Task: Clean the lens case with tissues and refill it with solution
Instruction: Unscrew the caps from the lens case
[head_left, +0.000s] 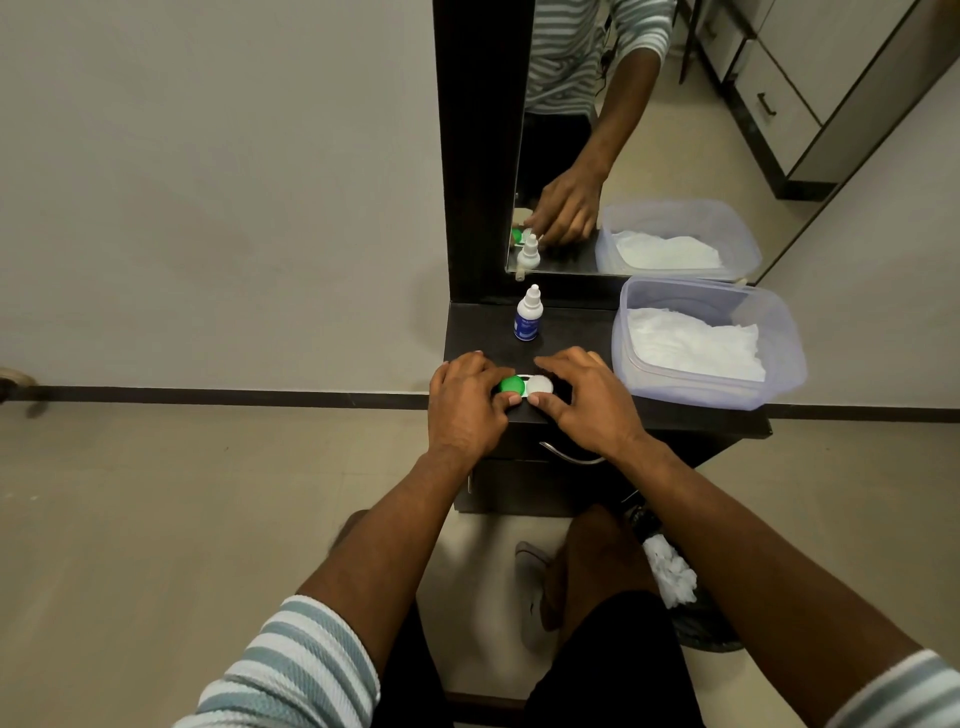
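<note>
The lens case (525, 386) lies near the front edge of the dark dresser top (571, 332), with a green cap on its left side and a white cap on its right. My left hand (467, 402) grips the green cap between thumb and fingers. My right hand (584, 397) grips the white cap the same way. A small solution bottle (529, 314) with a white cap and blue label stands upright behind the case. A clear plastic tub (779, 358) of white tissues (693, 343) sits at the right.
A mirror (649, 130) rises behind the dresser top and reflects the bottle, tub and a hand. A drawer handle (569, 457) sits below the front edge. Crumpled tissue (670, 571) lies in a dark bin by my right leg.
</note>
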